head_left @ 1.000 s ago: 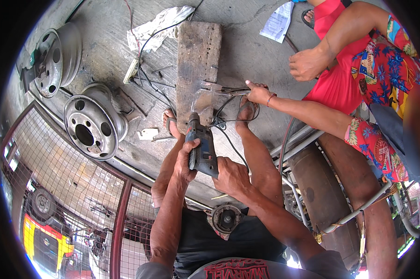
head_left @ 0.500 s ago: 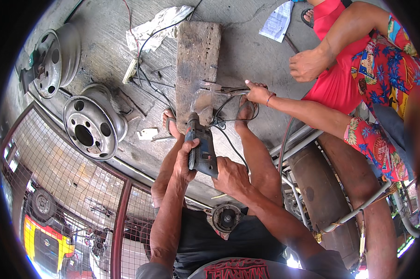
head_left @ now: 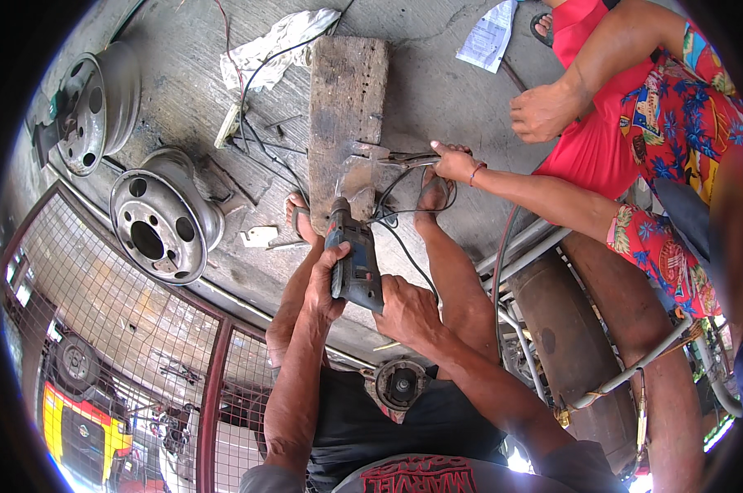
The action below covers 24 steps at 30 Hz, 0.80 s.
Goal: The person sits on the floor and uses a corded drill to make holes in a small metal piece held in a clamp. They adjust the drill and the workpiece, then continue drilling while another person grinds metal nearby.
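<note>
My left hand (head_left: 326, 281) is closed around the side of a dark grey power drill (head_left: 358, 261), and my right hand (head_left: 409, 311) grips its rear handle. The drill points away from me, with its chuck end over a flat metal plate (head_left: 357, 179) at the near end of a thick, worn wooden plank (head_left: 348, 99). Whether the bit touches the plate I cannot tell. From the right, a co-worker's hand (head_left: 455, 164) holds pliers (head_left: 411, 158) whose jaws reach the plate. In my lap lies a round-headed tool (head_left: 401, 384).
Two steel wheel rims (head_left: 159, 226) stand to the left, beside a wire mesh panel (head_left: 117, 279). Black cables (head_left: 285, 160) run by the plank and my feet. A white cloth (head_left: 281, 49) and a paper sheet (head_left: 486, 37) lie farther off. A rusty cylinder (head_left: 552, 320) is at the right.
</note>
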Each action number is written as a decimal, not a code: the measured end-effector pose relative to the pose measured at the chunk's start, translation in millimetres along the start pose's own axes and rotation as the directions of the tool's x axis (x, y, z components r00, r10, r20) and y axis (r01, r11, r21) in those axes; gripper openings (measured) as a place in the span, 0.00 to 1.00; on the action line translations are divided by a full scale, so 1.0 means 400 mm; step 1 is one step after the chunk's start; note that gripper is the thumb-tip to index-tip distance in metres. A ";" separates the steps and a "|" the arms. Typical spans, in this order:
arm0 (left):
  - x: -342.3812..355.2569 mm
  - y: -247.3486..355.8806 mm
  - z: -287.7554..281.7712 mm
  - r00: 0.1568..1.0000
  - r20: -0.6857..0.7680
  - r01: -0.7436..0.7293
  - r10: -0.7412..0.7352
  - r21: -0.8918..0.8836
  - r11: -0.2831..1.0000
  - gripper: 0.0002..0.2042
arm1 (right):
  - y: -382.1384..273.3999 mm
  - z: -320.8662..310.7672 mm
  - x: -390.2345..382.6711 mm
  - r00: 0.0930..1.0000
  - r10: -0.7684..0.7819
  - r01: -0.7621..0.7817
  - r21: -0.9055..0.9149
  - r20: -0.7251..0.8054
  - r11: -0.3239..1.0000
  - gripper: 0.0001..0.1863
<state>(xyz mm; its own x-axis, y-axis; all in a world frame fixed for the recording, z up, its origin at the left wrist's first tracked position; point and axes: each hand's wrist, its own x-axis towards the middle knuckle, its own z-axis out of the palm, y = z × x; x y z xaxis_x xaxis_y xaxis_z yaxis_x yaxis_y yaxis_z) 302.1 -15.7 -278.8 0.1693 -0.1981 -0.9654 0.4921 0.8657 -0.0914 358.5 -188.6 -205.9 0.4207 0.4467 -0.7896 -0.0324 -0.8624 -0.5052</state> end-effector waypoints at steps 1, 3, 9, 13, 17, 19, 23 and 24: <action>-0.007 0.009 0.013 1.000 -0.006 0.008 -0.008 0.012 1.000 0.31 | -0.002 -0.003 0.002 1.000 0.015 -0.015 0.001 0.019 1.000 0.22; -0.033 0.018 0.038 0.981 -0.128 -0.122 0.148 0.189 0.974 0.32 | -0.008 -0.001 0.005 0.998 0.037 -0.038 0.001 0.050 0.999 0.22; -0.086 0.004 0.087 0.863 -0.157 -0.310 0.480 0.586 0.749 0.43 | -0.043 0.014 0.007 1.000 0.017 -0.018 0.009 0.023 1.000 0.22; -0.095 0.018 0.125 0.782 -0.227 -0.291 0.580 0.690 0.662 0.36 | -0.068 0.010 0.014 0.999 0.036 -0.038 0.032 0.036 0.999 0.22; -0.081 0.016 0.113 0.721 -0.206 -0.338 0.661 0.729 0.595 0.29 | -0.086 0.003 0.018 0.996 0.073 -0.076 0.053 0.046 0.996 0.23; -0.076 0.016 0.104 0.697 -0.182 -0.364 0.694 0.743 0.561 0.27 | -0.090 0.011 0.020 0.993 0.110 -0.114 0.062 0.051 0.992 0.24; -0.053 0.000 0.070 0.648 -0.175 -0.413 0.741 0.737 0.535 0.24 | -0.100 0.017 0.021 0.987 0.129 -0.134 0.043 0.093 0.990 0.25; -0.050 -0.004 0.064 0.638 -0.184 -0.425 0.747 0.725 0.542 0.22 | -0.103 0.017 0.021 0.987 0.134 -0.139 0.050 0.091 0.989 0.25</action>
<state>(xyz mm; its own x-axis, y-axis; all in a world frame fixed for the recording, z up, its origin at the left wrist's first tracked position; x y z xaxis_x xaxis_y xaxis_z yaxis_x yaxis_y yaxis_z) 319.6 -24.9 -253.0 0.3183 0.6052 -0.7297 0.8138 0.2202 0.5377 357.1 -147.7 -194.4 0.3280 0.3467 -0.8787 -0.1355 -0.9033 -0.4070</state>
